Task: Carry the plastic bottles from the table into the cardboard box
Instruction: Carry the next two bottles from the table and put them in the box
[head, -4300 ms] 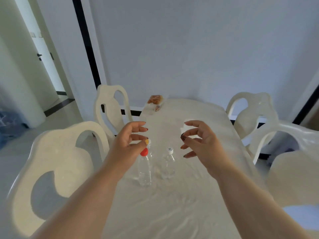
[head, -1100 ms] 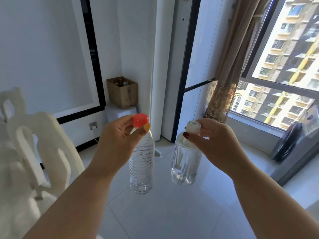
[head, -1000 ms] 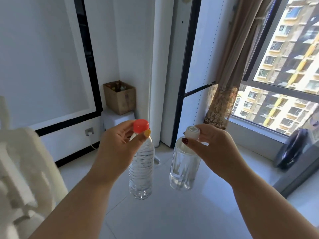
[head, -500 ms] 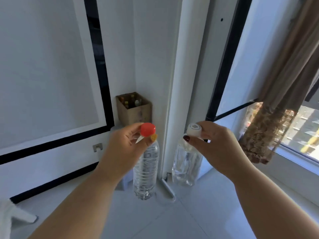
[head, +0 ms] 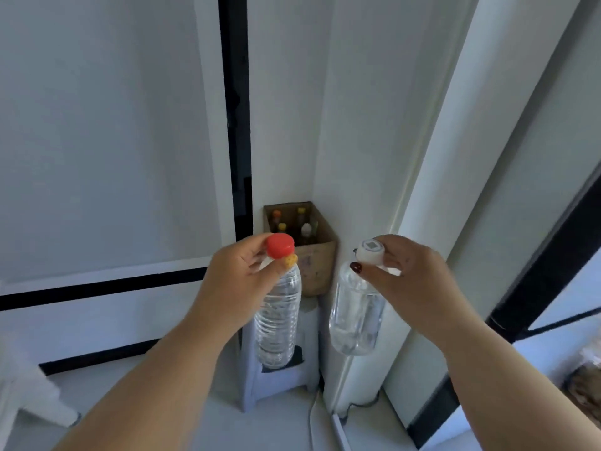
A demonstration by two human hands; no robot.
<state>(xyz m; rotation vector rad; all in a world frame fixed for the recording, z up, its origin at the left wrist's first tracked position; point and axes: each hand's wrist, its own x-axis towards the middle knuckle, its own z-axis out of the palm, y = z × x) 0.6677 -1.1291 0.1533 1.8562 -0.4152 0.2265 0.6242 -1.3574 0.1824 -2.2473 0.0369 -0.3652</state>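
Note:
My left hand point(head: 237, 284) grips a clear red-capped bottle point(head: 278, 320) by its neck, and the bottle hangs upright below it. My right hand point(head: 406, 278) holds a clear white-capped bottle point(head: 356, 317) at the cap, tilted slightly. Straight ahead in the wall corner stands the open cardboard box point(head: 315, 265), with several small bottles upright inside it. The box rests on a pale stool point(head: 279, 382), just beyond and between the two held bottles.
A white wall with black trim point(head: 235, 125) is at the left, a white pillar point(head: 455, 157) at the right. A cable point(head: 313, 418) runs over the floor by the stool. A white chair part point(head: 29, 395) shows at lower left, a curtain hem point(head: 585, 388) at lower right.
Since the table, each hand has taken up a bottle. Over the last second I have come closer to the corner, and the box now appears larger and centred.

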